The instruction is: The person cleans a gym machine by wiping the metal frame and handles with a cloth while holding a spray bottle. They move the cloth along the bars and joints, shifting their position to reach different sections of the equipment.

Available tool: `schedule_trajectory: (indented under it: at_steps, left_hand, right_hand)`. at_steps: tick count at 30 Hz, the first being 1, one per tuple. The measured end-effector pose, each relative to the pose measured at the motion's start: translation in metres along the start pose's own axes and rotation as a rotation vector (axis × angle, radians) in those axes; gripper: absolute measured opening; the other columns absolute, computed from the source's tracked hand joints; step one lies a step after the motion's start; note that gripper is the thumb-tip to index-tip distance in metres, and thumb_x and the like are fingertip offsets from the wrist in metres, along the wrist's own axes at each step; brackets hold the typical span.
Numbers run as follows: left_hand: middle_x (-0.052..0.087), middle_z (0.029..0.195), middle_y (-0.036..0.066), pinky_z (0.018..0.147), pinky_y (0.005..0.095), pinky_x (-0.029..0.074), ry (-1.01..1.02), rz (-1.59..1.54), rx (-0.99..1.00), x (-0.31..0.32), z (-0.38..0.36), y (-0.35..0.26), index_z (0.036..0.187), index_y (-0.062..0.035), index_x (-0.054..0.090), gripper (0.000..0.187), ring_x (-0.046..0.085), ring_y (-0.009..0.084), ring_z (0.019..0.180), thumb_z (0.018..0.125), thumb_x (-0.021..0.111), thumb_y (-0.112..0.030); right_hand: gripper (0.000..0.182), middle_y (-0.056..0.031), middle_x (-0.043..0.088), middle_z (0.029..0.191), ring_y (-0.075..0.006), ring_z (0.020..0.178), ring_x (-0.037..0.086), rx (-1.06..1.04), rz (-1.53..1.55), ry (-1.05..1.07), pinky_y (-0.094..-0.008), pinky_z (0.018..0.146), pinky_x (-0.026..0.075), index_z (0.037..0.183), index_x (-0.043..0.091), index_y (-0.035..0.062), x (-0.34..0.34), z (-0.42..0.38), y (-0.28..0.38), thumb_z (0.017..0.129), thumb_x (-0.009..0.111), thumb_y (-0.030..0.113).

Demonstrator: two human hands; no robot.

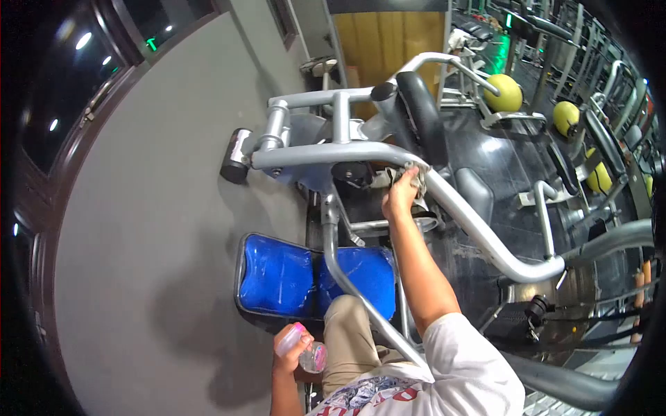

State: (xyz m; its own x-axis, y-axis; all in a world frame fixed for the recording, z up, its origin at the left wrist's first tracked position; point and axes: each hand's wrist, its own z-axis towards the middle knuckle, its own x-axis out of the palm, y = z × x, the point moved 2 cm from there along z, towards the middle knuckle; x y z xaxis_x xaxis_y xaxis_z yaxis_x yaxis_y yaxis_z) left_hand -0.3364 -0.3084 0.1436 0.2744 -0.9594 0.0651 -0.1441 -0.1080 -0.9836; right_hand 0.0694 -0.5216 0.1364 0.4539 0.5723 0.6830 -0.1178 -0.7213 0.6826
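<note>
My right hand (399, 197) is closed on a crumpled greyish cloth (419, 182), pressing it to the curved silver tube (361, 150) of a gym machine. Low in the view, my left hand (288, 347) grips a clear spray bottle (313, 358) with a pink top, held beside my knee. Part of the bottle is hidden by my fingers. Just beyond my right hand, a black pad (422, 114) is fixed to the machine frame.
A blue padded seat (279, 275) stands by my knee, against the grey wall (152, 180). A silver bar (350, 281) slants past my leg. Yellow balls (504, 93) and other machines are at the right. A black roller end (236, 156) juts out towards the wall.
</note>
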Motion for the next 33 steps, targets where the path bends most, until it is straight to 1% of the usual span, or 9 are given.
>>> schedule_trajectory:
  at_steps: [3,5,8,11,15,17,19,22,33]
  left_hand:
    - [0.061,0.077,0.01,0.062,0.0318,0.049,-0.062,-0.036,0.008,-0.022,-0.01,0.005,0.09,-0.0035,0.057,0.014,0.06,0.0167,0.065,0.084,0.067,-0.012]
    - [0.062,0.078,0.011,0.063,0.0325,0.05,-0.088,-0.033,0.023,-0.028,-0.013,0.008,0.089,-0.0036,0.057,0.013,0.06,0.0168,0.064,0.084,0.066,-0.01]
    - [0.062,0.079,0.01,0.064,0.0329,0.05,-0.058,-0.065,0.008,-0.026,-0.009,0.015,0.09,-0.0035,0.057,0.012,0.059,0.0168,0.063,0.085,0.066,-0.009]
    - [0.062,0.078,0.01,0.063,0.032,0.05,0.0,-0.118,-0.012,-0.005,0.005,0.006,0.089,-0.0029,0.058,0.011,0.059,0.0162,0.063,0.086,0.066,-0.009]
    - [0.065,0.078,0.009,0.061,0.0293,0.048,0.097,-0.082,0.039,0.022,0.02,-0.005,0.088,-0.0011,0.06,0.013,0.061,0.015,0.064,0.087,0.068,-0.011]
    - [0.066,0.08,0.01,0.061,0.029,0.049,0.15,-0.027,0.062,0.026,0.025,-0.006,0.088,-0.0007,0.061,0.014,0.061,0.0147,0.065,0.087,0.069,-0.012]
    - [0.067,0.081,0.011,0.062,0.0286,0.049,0.147,-0.001,0.06,0.025,0.021,-0.004,0.089,-0.0003,0.061,0.015,0.061,0.0142,0.066,0.087,0.069,-0.013]
    - [0.066,0.08,0.01,0.062,0.0295,0.049,0.101,-0.001,0.031,0.024,0.007,-0.01,0.089,-0.0011,0.061,0.014,0.062,0.0143,0.067,0.087,0.069,-0.012]
    - [0.066,0.078,0.011,0.063,0.0304,0.05,0.017,-0.156,0.013,0.021,-0.002,0.009,0.089,-0.0019,0.06,0.014,0.062,0.016,0.066,0.085,0.069,-0.012]
  right_hand:
    - [0.083,-0.0222,0.057,0.13,-0.0244,0.115,0.059,0.094,-0.075,0.049,-0.0348,0.096,0.048,0.135,0.042,-0.0142,0.037,0.011,-0.026,0.101,0.044,0.062]
    - [0.078,-0.0205,0.057,0.13,-0.0245,0.114,0.059,0.148,-0.202,-0.067,-0.0347,0.096,0.048,0.14,0.04,-0.0095,0.039,0.026,-0.045,0.102,0.044,0.059]
    - [0.068,-0.017,0.059,0.129,-0.024,0.111,0.061,0.126,-0.171,0.25,-0.0351,0.095,0.049,0.142,0.042,-0.0029,0.031,0.004,-0.013,0.104,0.045,0.054]
    - [0.046,-0.012,0.064,0.12,-0.0224,0.102,0.064,0.348,-0.265,0.509,-0.0347,0.09,0.051,0.135,0.053,0.0031,0.022,-0.021,0.041,0.105,0.051,0.039]
    - [0.038,-0.0231,0.065,0.115,-0.0335,0.105,0.064,-0.351,-0.823,0.611,-0.0412,0.094,0.05,0.119,0.063,-0.0003,0.045,-0.03,0.095,0.098,0.062,0.031]
    - [0.04,-0.0285,0.062,0.113,-0.0482,0.106,0.06,-0.882,-1.102,0.657,-0.0495,0.095,0.048,0.116,0.062,-0.0021,0.066,-0.006,0.092,0.086,0.072,0.022]
    - [0.04,-0.0266,0.062,0.115,-0.0464,0.107,0.061,-1.162,-1.475,0.689,-0.0499,0.094,0.05,0.114,0.063,0.0,0.082,0.008,0.088,0.081,0.072,0.02]
    - [0.041,-0.0257,0.061,0.118,-0.0443,0.109,0.061,-0.834,-1.667,0.79,-0.0494,0.095,0.051,0.115,0.062,0.0011,0.081,0.038,0.068,0.079,0.07,0.02]
    - [0.042,-0.0271,0.057,0.118,-0.0462,0.104,0.061,-0.796,-1.845,0.634,-0.0509,0.09,0.054,0.119,0.054,-0.0007,0.022,0.018,0.113,0.084,0.065,0.021]
